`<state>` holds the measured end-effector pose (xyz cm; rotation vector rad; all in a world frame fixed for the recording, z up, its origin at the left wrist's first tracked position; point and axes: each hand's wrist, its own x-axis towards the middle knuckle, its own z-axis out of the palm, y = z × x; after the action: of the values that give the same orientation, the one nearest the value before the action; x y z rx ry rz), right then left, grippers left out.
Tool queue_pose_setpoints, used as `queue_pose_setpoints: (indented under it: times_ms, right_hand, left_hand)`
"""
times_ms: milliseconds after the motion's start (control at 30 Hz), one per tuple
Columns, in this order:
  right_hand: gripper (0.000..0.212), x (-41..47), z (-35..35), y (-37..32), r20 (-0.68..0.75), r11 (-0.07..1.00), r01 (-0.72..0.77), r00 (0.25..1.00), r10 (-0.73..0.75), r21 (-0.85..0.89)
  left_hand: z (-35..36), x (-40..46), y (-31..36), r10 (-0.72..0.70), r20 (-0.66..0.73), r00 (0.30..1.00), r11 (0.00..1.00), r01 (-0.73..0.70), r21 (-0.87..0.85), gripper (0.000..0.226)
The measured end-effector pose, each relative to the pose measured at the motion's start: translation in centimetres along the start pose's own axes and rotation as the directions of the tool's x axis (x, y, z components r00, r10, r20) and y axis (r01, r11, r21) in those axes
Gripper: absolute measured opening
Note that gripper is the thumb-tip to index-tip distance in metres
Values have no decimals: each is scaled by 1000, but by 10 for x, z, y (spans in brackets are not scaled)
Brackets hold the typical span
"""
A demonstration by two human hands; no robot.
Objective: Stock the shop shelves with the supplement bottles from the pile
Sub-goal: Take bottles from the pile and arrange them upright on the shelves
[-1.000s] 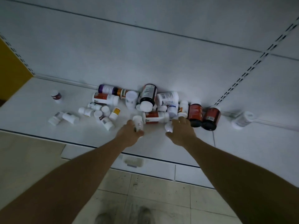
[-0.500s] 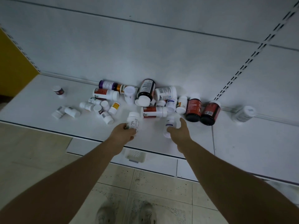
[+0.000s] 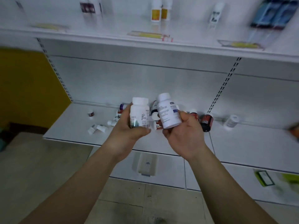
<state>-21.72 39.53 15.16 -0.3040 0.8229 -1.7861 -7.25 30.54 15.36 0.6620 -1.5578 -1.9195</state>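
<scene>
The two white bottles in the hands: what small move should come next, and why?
Probably raise both toward the upper shelf and stand them there. The left hand grips one white bottle upright and the right hand holds another white bottle tilted, both lifted clear of the pile on the lower shelf. Upright bottles already stand on the upper shelf.

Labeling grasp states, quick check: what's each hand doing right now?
Left hand: closed around a white bottle with a green label, held upright.
Right hand: closed around a white bottle with a blue label, tilted left.
</scene>
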Motion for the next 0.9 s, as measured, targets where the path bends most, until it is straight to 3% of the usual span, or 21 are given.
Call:
queue_pose_setpoints:
  times_ms: [133,300,467,567,700,900]
  right_hand:
    - [61,-35,48,2,89,928,202,979,-183,-313]
    - [76,-78,86,-13,126,670,377,911,-393,-639]
    - [92,-121,105,-54,210,467,469,838,-504,-749]
    - [92,-142,105,-80,199,428,494,798,-569,-757]
    - [98,-172,92,-118,183,370,501,753,-632,-782]
    - [86,-246,27,-198,81,300,417,686,-723,-858]
  left_hand:
    - [-8,-36,50,169,-10,986,982,-167,92,84]
    - [-8,-65,100,246,61,967,967,-250,54,82]
    - [18,-81,138,365,166,916,917,-385,107,98]
    - [45,-80,153,374,242,895,902,-412,130,103]
    - [93,-70,162,319,345,883,927,-367,83,96]
    - [226,-61,152,252,507,825,959,-281,-19,84]
